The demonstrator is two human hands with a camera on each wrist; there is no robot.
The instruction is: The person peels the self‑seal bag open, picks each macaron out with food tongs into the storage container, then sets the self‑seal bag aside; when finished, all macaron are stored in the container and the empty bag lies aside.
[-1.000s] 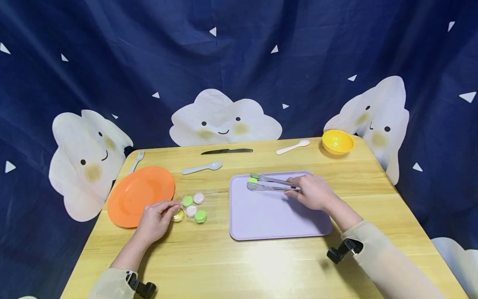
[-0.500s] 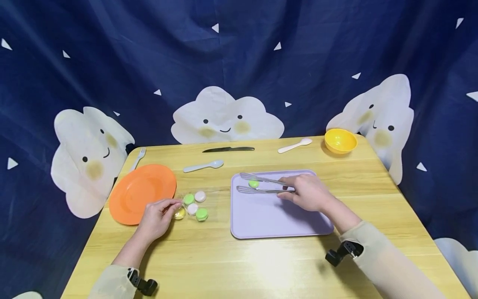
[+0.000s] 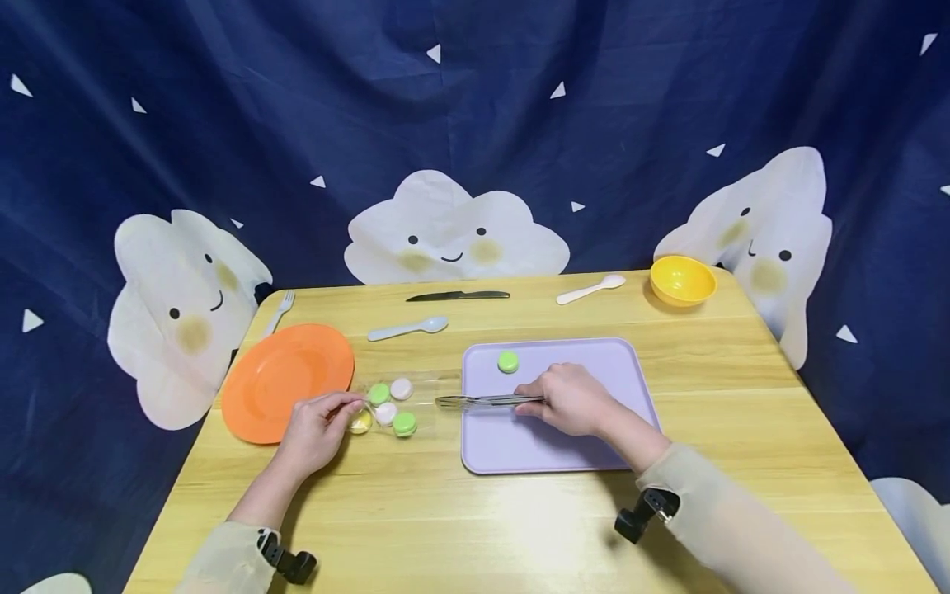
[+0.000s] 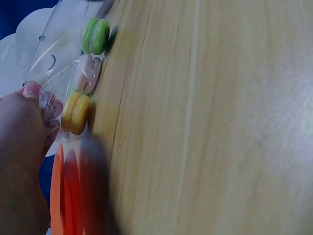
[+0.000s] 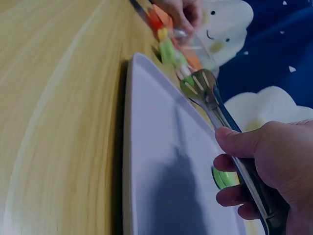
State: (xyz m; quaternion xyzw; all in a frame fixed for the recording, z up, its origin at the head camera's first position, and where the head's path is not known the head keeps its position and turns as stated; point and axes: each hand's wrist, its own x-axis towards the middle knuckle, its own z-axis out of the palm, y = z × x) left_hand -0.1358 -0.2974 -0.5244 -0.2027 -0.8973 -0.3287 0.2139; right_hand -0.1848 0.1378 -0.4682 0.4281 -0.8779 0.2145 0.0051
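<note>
My left hand [image 3: 324,415] pinches the edge of a clear plastic pack [image 3: 387,406] on the table beside the orange plate [image 3: 285,381]. The pack holds green, pink, white and yellow macarons; the left wrist view shows the green one [image 4: 95,35], a pink one [image 4: 88,73] and the yellow one [image 4: 77,112]. My right hand [image 3: 552,398] grips metal tongs [image 3: 482,402] low over the lilac tray [image 3: 579,450]. Their tips point left, just short of the pack, arms close together with nothing between them. One green macaron [image 3: 508,361] lies alone on the tray's far side.
Along the far side of the wooden table lie a fork [image 3: 276,312], a pale blue spoon [image 3: 408,328], a black knife [image 3: 456,295], a white spoon [image 3: 591,289] and a yellow bowl [image 3: 683,280]. A dark blue cloth with cloud faces hangs behind.
The tongs let go of the green macaron on the tray, then my right hand carried them left and nearer, towards the pack. My left hand stayed on the pack.
</note>
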